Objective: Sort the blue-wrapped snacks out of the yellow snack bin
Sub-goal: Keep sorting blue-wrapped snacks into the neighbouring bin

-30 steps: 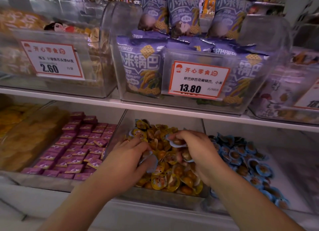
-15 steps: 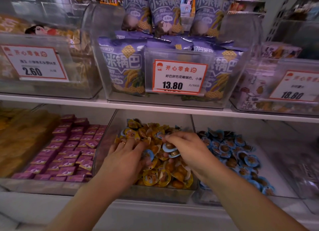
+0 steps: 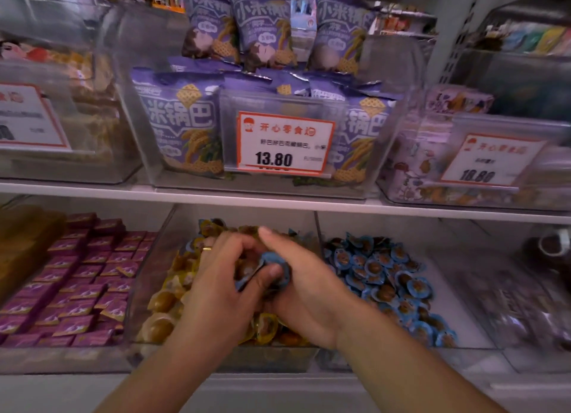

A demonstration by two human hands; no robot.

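On the lower shelf a clear bin point(image 3: 148, 289) holds a heap of yellow-wrapped snacks point(image 3: 163, 313). Both my hands meet over its middle. My left hand point(image 3: 216, 289), with a ring on one finger, pinches blue-wrapped snacks point(image 3: 275, 269) with thumb and fingers. My right hand point(image 3: 306, 289) curls round the same small bunch from the right. The hands hide much of the yellow pile beneath them. Just to the right, a second clear bin point(image 3: 463, 329) holds several blue-wrapped snacks point(image 3: 386, 276).
Left of the yellow bin lie rows of purple packets point(image 3: 77, 283). The shelf above carries clear bins of purple rice-cracker bags point(image 3: 182, 125) with a 13.80 price tag point(image 3: 284, 144), plus bins with other tags point(image 3: 491, 162) on either side. A white shelf edge point(image 3: 278, 201) overhangs.
My hands have come together over the yellow bin's middle, and the blue-wrapped pieces now sit bunched between them. The view has shifted right.
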